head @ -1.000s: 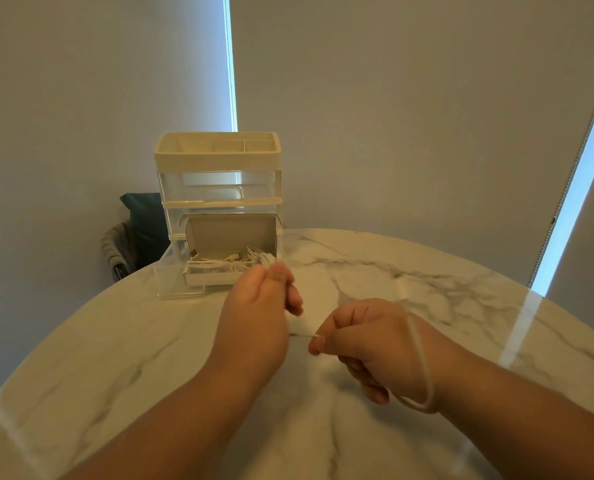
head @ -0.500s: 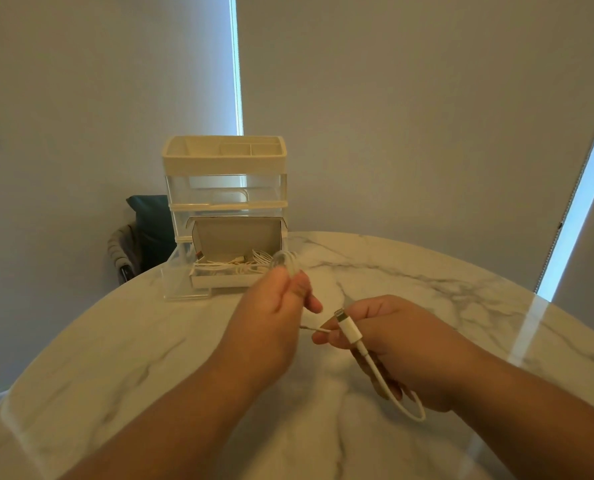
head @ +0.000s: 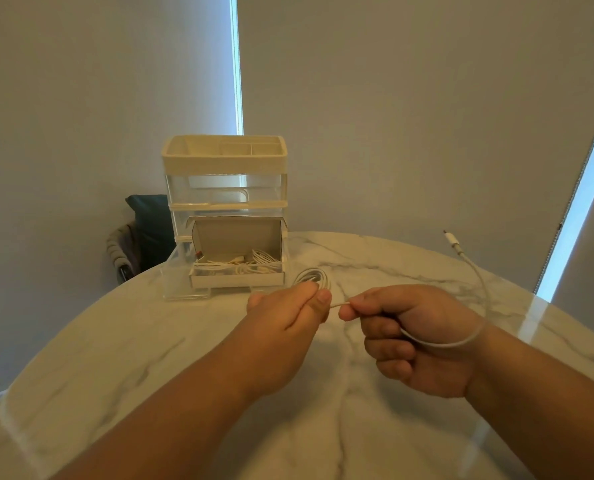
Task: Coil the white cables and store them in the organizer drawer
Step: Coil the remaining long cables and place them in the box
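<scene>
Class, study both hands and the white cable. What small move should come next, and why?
Probably the right hand should lay one more loop onto the coil that the left hand holds: a loose tail of cable, ending in its plug, is uncoiled beyond the right wrist.

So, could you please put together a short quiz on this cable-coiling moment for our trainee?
1. True or false: the organizer's bottom drawer stands open with white cables inside.
2. What does the right hand pinch?
3. The coiled loops are held by: A) the left hand, B) the right hand, C) neither.
Key: 1 true; 2 the white cable, its stretch towards the coil; 3 A.
</scene>
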The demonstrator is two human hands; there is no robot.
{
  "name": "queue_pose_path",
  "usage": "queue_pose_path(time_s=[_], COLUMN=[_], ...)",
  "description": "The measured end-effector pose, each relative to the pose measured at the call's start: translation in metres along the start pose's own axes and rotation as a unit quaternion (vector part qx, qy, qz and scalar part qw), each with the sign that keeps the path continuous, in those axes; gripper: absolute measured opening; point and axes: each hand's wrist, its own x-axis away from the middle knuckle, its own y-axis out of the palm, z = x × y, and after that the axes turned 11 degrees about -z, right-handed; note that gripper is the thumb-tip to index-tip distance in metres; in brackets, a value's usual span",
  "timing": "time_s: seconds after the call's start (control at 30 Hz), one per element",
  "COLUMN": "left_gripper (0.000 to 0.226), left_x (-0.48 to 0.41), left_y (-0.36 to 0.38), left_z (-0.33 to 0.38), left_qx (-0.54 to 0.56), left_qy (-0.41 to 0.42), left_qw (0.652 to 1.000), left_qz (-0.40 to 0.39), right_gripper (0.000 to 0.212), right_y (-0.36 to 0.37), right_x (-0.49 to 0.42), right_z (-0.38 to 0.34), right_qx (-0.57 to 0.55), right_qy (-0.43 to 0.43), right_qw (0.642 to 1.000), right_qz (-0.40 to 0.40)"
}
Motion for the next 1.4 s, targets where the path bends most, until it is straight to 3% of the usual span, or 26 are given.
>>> queue_pose_path(time_s=[0.1,0.23,0.3,0.33,0.4,0.43,0.47,0.5,0.53,0.57,0.67,0.77,0.87,1.0,1.07,1.2,1.23,1.27,1.4], left_gripper=[0.042,0.042,0.041,0.042,0.041,0.040,0.040,0.041,0.042,0.043,0.044,0.043,0.042,0.034,0.034,0.045,0.047,0.045,0.034], left_x=[0.001,0.002,0.003,0.002,0.001,0.001,0.001,0.002,0.002,0.002,0.003,0.005,0.007,0.008,0.009,0.009,0.009,0.009,0.009], left_y=[0.001,0.000,0.002,0.003,0.003,0.002,0.001,-0.001,-0.002,-0.002,-0.004,-0.006,-0.009,-0.008,-0.010,-0.016,-0.016,-0.014,-0.009], left_z=[0.005,0.011,0.011,0.011,0.013,0.014,0.015,0.015,0.015,0.015,0.017,0.022,0.025,0.030,0.032,0.024,0.024,0.024,0.031], left_qx=[0.011,0.102,0.146,0.182,0.262,0.290,0.309,0.325,0.341,0.356,0.390,0.438,0.483,0.556,0.550,0.368,0.356,0.374,0.536], left_qy=[0.035,0.006,-0.038,-0.051,-0.059,-0.061,-0.061,-0.057,-0.050,-0.042,-0.040,-0.049,-0.062,-0.064,-0.073,-0.080,-0.073,-0.070,-0.095], left_qw=[0.999,0.995,0.988,0.982,0.963,0.955,0.949,0.944,0.937,0.931,0.914,0.887,0.863,0.819,0.821,0.924,0.931,0.925,0.834], left_qz=[-0.031,0.012,0.024,0.024,0.013,0.004,-0.008,-0.026,-0.046,-0.065,-0.108,-0.136,-0.133,-0.128,-0.130,-0.073,-0.034,-0.021,-0.088], right_gripper=[0.028,0.076,0.069,0.060,0.033,0.025,0.025,0.031,0.039,0.042,0.023,0.018,0.014,0.024,0.025,0.023,0.023,0.024,0.023], right_y=[-0.006,-0.014,-0.013,-0.013,-0.014,-0.014,-0.014,-0.015,-0.017,-0.018,-0.020,-0.020,-0.022,-0.016,-0.015,-0.020,-0.021,-0.022,-0.025], right_x=[0.001,0.001,0.000,-0.002,-0.005,-0.004,-0.003,-0.002,-0.004,-0.006,-0.014,-0.017,-0.019,-0.025,-0.028,-0.030,-0.031,-0.031,-0.032], right_z=[-0.004,-0.003,0.000,0.001,0.008,0.012,0.016,0.019,0.021,0.022,0.025,0.024,0.026,0.035,0.037,0.034,0.033,0.034,0.035], right_qx=[-0.076,-0.247,-0.234,-0.180,0.069,0.243,0.404,0.524,0.596,0.621,0.598,0.523,0.511,0.531,0.538,0.552,0.555,0.560,0.594], right_qy=[-0.001,-0.115,-0.186,-0.219,-0.298,-0.334,-0.357,-0.360,-0.344,-0.317,-0.260,-0.264,-0.268,-0.288,-0.304,-0.296,-0.295,-0.297,-0.293], right_qw=[0.997,0.958,0.951,0.958,0.948,0.896,0.818,0.747,0.705,0.703,0.755,0.808,0.814,0.790,0.777,0.772,0.770,0.765,0.739], right_qz=[-0.020,-0.095,-0.074,-0.038,0.085,0.161,0.200,0.195,0.171,0.142,0.073,0.057,0.061,0.108,0.120,0.111,0.111,0.115,0.127])
